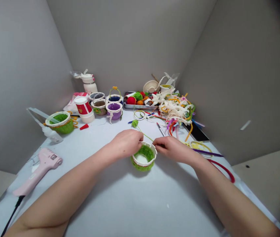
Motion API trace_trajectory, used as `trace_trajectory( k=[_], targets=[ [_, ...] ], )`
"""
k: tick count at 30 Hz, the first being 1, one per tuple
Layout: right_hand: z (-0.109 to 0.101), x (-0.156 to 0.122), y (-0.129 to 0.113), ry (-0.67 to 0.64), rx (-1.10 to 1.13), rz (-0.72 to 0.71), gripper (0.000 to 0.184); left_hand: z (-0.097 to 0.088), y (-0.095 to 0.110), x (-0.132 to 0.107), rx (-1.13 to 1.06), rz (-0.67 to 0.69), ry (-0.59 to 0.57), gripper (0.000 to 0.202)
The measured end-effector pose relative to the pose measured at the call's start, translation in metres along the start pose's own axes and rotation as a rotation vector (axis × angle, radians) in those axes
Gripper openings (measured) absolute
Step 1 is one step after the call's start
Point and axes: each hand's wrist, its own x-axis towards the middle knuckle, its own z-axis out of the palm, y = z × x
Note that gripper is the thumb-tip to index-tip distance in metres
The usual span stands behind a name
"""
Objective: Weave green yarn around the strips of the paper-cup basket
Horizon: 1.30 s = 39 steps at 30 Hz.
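A small round basket (143, 167), wrapped in green yarn with a notched white rim, stands on the table between my hands. My left hand (127, 142) is closed on the far left of its rim, thumb and fingertips partly hidden. At the rim's right side, my right hand (166, 147) pinches with thumb and forefinger around the end of a green yarn strand (148, 135). That strand runs back to a little green yarn ball (135, 123) lying beyond the basket.
A pink glue gun (38, 169), glue bottle (52, 133) and finished green basket (64, 126) occupy the left. Behind are a paper cup (83, 110), several small baskets (114, 112) and a yarn tray (140, 107). Tangled cords (176, 110) and a phone (199, 133) lie right.
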Motion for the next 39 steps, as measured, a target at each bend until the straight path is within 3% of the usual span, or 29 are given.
trace_trajectory(
  k=[7,16,25,32,39],
  targets=[
    [0.008,-0.001,0.002,0.073,0.119,0.029,0.025,0.008,0.001,0.008,-0.109,0.128,0.032,0.018],
    [0.027,-0.002,0.009,0.186,0.202,0.023,0.024,0.005,0.001,0.003,0.026,-0.009,0.026,0.017],
    [0.030,-0.002,0.008,0.178,0.193,-0.009,0.024,0.000,-0.004,0.009,-0.346,0.137,-0.028,0.021],
    [0.017,-0.013,0.007,0.196,0.225,0.020,0.021,0.011,-0.001,0.014,-0.379,0.066,0.075,0.013],
    [-0.001,-0.013,-0.011,0.201,0.328,0.094,0.022,0.017,-0.003,0.015,-0.362,0.056,0.121,0.012]
  ],
)
